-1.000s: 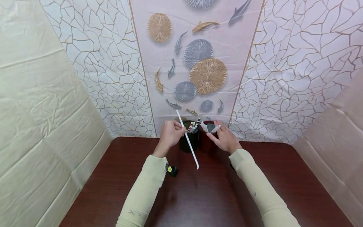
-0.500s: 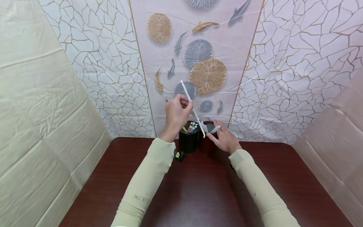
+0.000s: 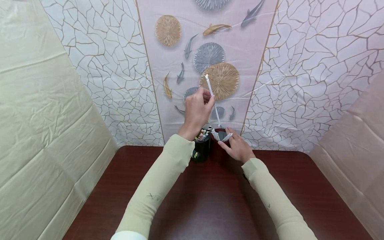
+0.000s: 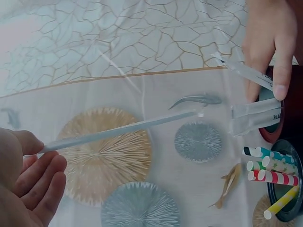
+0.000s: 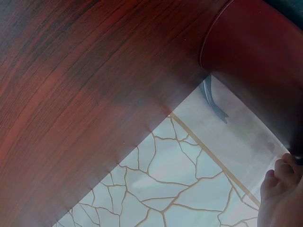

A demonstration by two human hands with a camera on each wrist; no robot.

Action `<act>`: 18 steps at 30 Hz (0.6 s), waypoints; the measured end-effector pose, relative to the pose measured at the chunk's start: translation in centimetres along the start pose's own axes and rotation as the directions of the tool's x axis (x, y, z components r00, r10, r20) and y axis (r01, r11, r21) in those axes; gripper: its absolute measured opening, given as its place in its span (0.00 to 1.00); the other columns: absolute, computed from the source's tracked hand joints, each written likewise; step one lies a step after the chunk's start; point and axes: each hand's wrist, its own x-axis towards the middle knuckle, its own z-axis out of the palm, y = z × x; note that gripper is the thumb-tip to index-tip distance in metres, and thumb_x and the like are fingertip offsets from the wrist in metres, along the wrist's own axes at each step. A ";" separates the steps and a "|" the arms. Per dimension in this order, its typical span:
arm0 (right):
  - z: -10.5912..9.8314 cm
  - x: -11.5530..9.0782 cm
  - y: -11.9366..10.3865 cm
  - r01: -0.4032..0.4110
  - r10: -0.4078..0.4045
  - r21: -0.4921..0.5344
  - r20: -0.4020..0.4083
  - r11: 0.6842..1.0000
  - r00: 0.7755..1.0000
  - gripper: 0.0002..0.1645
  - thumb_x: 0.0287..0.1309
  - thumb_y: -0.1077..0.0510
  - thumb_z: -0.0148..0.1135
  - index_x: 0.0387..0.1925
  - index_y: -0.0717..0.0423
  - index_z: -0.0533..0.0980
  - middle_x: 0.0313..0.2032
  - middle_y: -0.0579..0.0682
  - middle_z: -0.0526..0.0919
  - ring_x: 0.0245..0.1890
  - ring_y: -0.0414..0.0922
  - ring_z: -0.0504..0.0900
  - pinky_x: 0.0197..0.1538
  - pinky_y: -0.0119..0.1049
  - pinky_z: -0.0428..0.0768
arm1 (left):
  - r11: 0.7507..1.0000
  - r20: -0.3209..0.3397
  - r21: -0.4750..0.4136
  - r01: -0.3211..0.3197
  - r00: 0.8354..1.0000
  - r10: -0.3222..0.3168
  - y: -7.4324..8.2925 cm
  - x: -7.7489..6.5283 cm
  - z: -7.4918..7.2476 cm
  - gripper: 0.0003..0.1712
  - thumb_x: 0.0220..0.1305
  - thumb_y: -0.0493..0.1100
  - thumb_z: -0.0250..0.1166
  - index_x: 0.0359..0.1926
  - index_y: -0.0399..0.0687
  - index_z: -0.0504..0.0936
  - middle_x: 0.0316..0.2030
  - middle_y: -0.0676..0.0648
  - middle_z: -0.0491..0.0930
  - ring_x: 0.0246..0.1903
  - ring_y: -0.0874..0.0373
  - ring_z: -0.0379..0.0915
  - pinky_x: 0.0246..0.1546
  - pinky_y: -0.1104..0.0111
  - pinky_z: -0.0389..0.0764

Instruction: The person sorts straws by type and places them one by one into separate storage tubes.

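A long straw in a white wrapper [image 4: 118, 131] is pinched near one end between the thumb and fingers of my left hand [image 3: 196, 108]. It slants down, its lower end just over the mouth of a dark red cup [image 3: 218, 151]. My right hand [image 3: 239, 146] holds that cup at the rim, thumb on the near side and fingers round the far right side. Several wrapped straws [image 4: 255, 117] stick out of the red cup. In the right wrist view, the fingers [image 5: 283, 175] lie against the red cup's wall [image 5: 255, 52].
Left of the red cup, close beside it, stands a black cup [image 3: 204, 151] with colourful patterned straws [image 4: 279, 177]. Both are at the back of the dark red-brown table [image 3: 210, 200], near a patterned cloth backdrop [image 3: 186, 33]. Pale cloth walls [image 3: 45, 133] flank the table.
My left hand has risen from beside the black cup and moved right, carrying the wrapped straw, which has swung steeper over the red cup. The right hand has stayed in place.
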 end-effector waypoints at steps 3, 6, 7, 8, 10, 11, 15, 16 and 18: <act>0.0 -0.1 0.0 -0.003 0.003 -0.001 0.004 1.000 1.000 0.56 0.77 0.27 0.42 0.83 0.66 0.49 0.84 0.64 0.51 0.84 0.60 0.54 0.81 0.58 0.62 | 0.999 0.013 0.043 -0.010 1.000 0.009 -0.1 0.1 0.7 0.06 0.72 0.42 0.68 0.41 0.42 0.86 0.36 0.47 0.93 0.36 0.58 0.90 0.42 0.67 0.86; -0.1 -0.1 0.0 -0.002 0.002 -0.002 0.000 1.000 1.000 0.56 0.77 0.27 0.42 0.83 0.67 0.50 0.84 0.64 0.51 0.84 0.61 0.54 0.81 0.58 0.62 | 0.995 0.027 0.094 -0.029 0.999 0.027 -0.4 0.0 1.5 0.06 0.72 0.42 0.68 0.42 0.43 0.86 0.36 0.48 0.93 0.35 0.58 0.89 0.42 0.66 0.86; -0.1 -0.1 0.0 -0.003 0.003 -0.001 -0.003 1.000 1.000 0.56 0.77 0.27 0.43 0.83 0.67 0.50 0.84 0.64 0.51 0.84 0.61 0.54 0.81 0.58 0.62 | 0.994 0.033 0.105 -0.037 0.999 0.033 -0.5 -0.2 1.9 0.06 0.72 0.42 0.68 0.41 0.43 0.86 0.36 0.48 0.93 0.35 0.58 0.89 0.42 0.66 0.86; -0.1 -0.1 0.0 -0.002 0.002 0.000 -0.006 1.000 1.000 0.56 0.77 0.27 0.43 0.83 0.67 0.50 0.83 0.64 0.52 0.83 0.61 0.55 0.81 0.58 0.62 | 0.992 0.041 0.115 -0.043 0.998 0.038 -0.7 -0.4 2.2 0.06 0.73 0.42 0.68 0.41 0.43 0.85 0.36 0.48 0.93 0.36 0.58 0.89 0.41 0.65 0.86; 0.0 -0.1 -0.1 0.000 0.000 0.004 -0.017 1.000 1.000 0.56 0.77 0.27 0.44 0.82 0.67 0.51 0.83 0.65 0.53 0.83 0.61 0.56 0.81 0.58 0.63 | 0.990 0.055 0.129 -0.055 0.997 0.048 -1.0 -0.8 2.8 0.06 0.74 0.42 0.67 0.41 0.43 0.85 0.36 0.48 0.93 0.36 0.57 0.89 0.41 0.64 0.86; 0.0 -0.1 -0.1 0.002 -0.001 0.010 -0.021 1.000 1.000 0.56 0.77 0.27 0.44 0.82 0.67 0.51 0.83 0.65 0.53 0.83 0.61 0.56 0.80 0.58 0.64 | 0.989 0.060 0.139 -0.058 0.997 0.050 -1.1 -1.0 3.1 0.06 0.74 0.42 0.67 0.41 0.43 0.85 0.36 0.49 0.93 0.36 0.57 0.89 0.40 0.64 0.86; 0.2 -0.2 -0.1 0.012 -0.011 0.018 -0.035 1.000 0.999 0.56 0.77 0.27 0.44 0.82 0.67 0.52 0.83 0.65 0.53 0.82 0.62 0.57 0.78 0.60 0.66 | 0.984 0.070 0.167 -0.061 0.996 0.050 -1.8 -1.8 4.3 0.06 0.74 0.42 0.67 0.42 0.44 0.85 0.37 0.49 0.92 0.36 0.56 0.89 0.40 0.63 0.86; 0.2 -0.2 0.0 0.011 -0.011 0.020 -0.036 1.000 0.999 0.56 0.77 0.27 0.44 0.82 0.67 0.52 0.83 0.65 0.53 0.82 0.62 0.57 0.78 0.60 0.67 | 0.983 0.070 0.173 -0.059 0.996 0.048 -2.0 -2.0 4.5 0.06 0.74 0.43 0.67 0.42 0.44 0.85 0.37 0.49 0.92 0.36 0.56 0.89 0.40 0.63 0.86; 0.1 -0.2 0.0 0.011 -0.010 0.021 -0.040 1.000 0.999 0.56 0.77 0.27 0.44 0.82 0.67 0.52 0.83 0.65 0.54 0.82 0.63 0.58 0.78 0.60 0.67 | 0.983 0.072 0.178 -0.054 0.997 0.041 -2.4 -2.3 5.1 0.06 0.74 0.43 0.67 0.42 0.45 0.86 0.37 0.49 0.92 0.37 0.55 0.89 0.41 0.63 0.86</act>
